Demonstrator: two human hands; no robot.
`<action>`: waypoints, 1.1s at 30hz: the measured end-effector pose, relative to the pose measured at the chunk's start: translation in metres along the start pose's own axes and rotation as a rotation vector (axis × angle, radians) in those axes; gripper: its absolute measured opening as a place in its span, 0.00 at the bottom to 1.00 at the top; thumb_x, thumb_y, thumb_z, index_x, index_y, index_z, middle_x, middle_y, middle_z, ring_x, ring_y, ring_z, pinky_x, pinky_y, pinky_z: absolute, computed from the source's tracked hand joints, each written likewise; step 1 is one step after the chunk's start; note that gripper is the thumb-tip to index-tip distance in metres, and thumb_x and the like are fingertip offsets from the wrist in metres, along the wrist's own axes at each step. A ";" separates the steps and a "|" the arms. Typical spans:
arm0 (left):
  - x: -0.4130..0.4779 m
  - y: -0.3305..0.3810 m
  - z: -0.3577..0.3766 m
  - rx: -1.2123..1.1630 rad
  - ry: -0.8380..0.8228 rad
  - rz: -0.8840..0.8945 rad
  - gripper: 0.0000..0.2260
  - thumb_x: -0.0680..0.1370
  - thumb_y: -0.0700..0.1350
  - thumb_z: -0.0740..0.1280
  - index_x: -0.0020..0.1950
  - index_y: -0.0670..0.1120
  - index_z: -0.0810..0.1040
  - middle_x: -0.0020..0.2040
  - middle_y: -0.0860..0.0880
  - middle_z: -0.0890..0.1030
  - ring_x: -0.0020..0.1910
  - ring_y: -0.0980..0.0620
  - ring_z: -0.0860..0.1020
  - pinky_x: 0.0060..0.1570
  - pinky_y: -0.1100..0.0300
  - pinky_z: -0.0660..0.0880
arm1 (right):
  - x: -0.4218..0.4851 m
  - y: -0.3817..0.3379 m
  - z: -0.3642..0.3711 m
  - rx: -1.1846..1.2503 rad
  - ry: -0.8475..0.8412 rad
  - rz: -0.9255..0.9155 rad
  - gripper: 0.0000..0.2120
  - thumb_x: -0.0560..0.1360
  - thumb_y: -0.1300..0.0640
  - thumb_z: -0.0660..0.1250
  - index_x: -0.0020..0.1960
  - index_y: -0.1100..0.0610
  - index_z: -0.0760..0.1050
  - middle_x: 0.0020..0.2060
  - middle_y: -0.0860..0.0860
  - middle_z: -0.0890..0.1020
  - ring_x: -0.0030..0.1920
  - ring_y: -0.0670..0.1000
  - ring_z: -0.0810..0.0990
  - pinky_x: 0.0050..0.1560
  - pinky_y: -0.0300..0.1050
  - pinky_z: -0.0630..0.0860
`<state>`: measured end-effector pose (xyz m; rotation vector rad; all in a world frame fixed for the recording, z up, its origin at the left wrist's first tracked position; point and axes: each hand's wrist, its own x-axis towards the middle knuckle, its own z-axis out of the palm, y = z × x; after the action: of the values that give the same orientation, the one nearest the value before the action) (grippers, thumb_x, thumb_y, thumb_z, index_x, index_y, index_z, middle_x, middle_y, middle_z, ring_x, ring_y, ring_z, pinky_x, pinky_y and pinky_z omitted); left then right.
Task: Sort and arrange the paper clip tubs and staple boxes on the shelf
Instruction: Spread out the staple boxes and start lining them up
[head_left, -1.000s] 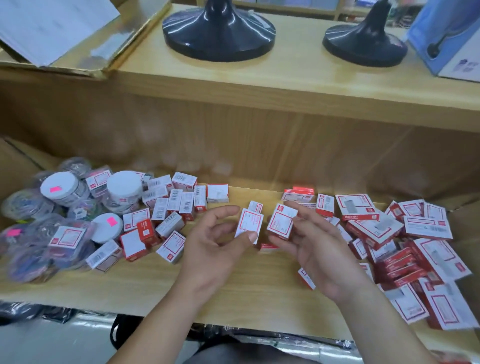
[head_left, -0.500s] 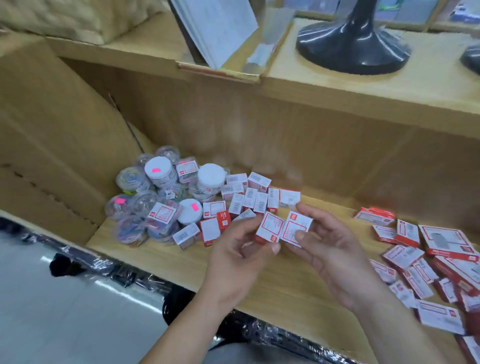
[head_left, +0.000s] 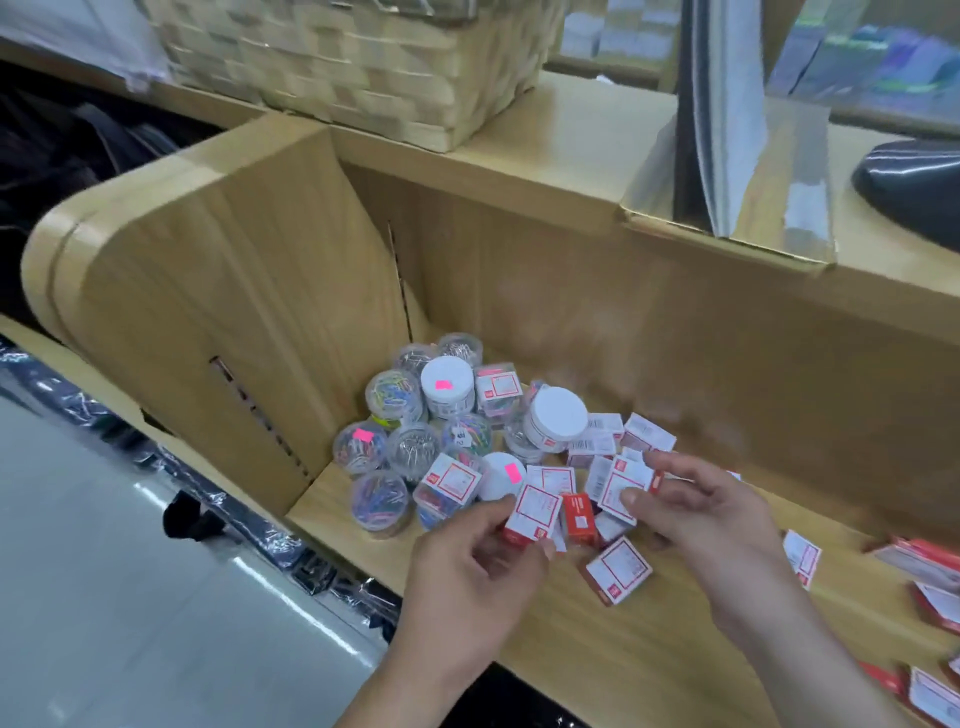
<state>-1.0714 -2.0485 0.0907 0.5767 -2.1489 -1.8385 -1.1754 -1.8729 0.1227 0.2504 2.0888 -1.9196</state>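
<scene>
Above the wooden shelf (head_left: 623, 654), the left hand (head_left: 467, 582) is pinching a staple box (head_left: 535, 512) in its fingers and the right hand (head_left: 717, 530) is, seemingly through the blur, clamping a second staple box (head_left: 621, 486), both just beside the paper clip tubs (head_left: 413, 449) crowding the shelf's left corner.

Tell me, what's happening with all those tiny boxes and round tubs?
A person is sorting stationery on a wooden shelf. Their left grip, a bare hand, pinches one small red-and-white staple box, and the right grip holds a second staple box just beside it. Both are held above the shelf, next to a jumble of round paper clip tubs piled in the left corner. More staple boxes lie scattered around, so the tidying isn't done yet.
</scene>
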 end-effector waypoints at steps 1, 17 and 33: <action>0.004 -0.001 -0.004 0.119 0.001 0.058 0.08 0.72 0.43 0.78 0.49 0.52 0.86 0.37 0.55 0.85 0.33 0.57 0.80 0.37 0.60 0.79 | 0.002 -0.002 0.004 -0.009 0.005 0.000 0.16 0.71 0.69 0.75 0.55 0.54 0.81 0.39 0.53 0.87 0.31 0.43 0.82 0.28 0.34 0.75; 0.047 -0.007 0.035 0.776 -0.008 0.426 0.15 0.79 0.58 0.61 0.60 0.52 0.79 0.54 0.51 0.79 0.47 0.45 0.81 0.38 0.49 0.79 | 0.055 -0.002 -0.025 -0.123 0.176 -0.031 0.09 0.82 0.64 0.62 0.55 0.59 0.81 0.40 0.57 0.86 0.41 0.52 0.86 0.41 0.37 0.83; 0.027 -0.001 -0.012 0.581 0.039 0.509 0.08 0.77 0.46 0.72 0.55 0.54 0.81 0.52 0.59 0.79 0.47 0.57 0.80 0.43 0.60 0.78 | 0.013 -0.007 0.010 -0.639 -0.163 -0.495 0.08 0.75 0.58 0.72 0.45 0.44 0.83 0.40 0.40 0.83 0.43 0.45 0.81 0.44 0.43 0.77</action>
<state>-1.0898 -2.0717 0.0901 0.1329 -2.4992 -0.9357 -1.1887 -1.8840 0.1245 -0.5856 2.6701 -1.2967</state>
